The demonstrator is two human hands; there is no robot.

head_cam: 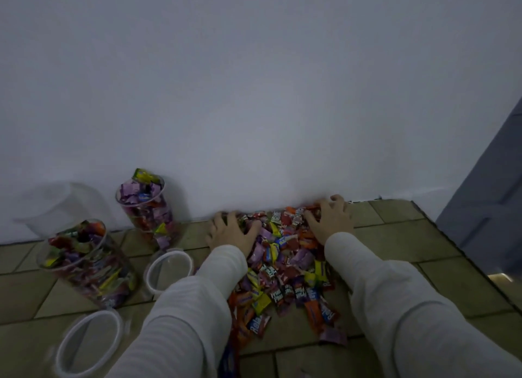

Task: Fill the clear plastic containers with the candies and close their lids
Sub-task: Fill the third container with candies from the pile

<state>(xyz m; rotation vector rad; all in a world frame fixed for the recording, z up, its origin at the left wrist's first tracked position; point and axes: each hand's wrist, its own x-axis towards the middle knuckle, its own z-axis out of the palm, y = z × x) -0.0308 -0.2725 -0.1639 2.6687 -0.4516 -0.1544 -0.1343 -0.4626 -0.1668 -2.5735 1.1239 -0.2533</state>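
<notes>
A heap of wrapped candies (285,259) lies on the tiled floor against the white wall. My left hand (230,231) rests on the heap's left side with fingers spread and bent into the candies. My right hand (330,222) lies on the right side, fingers spread over the candies by the wall. Two clear plastic containers full of candies stand uncovered at the left: the far container (147,205) by the wall and the near container (84,262). Two clear lids lie on the floor, one lid (169,270) between the containers and the heap, the other lid (90,346) at the lower left.
An empty clear container (56,208) stands against the wall at the far left. A dark grey panel (491,197) rises at the right edge. Olive floor tiles (423,247) extend to the right of the heap.
</notes>
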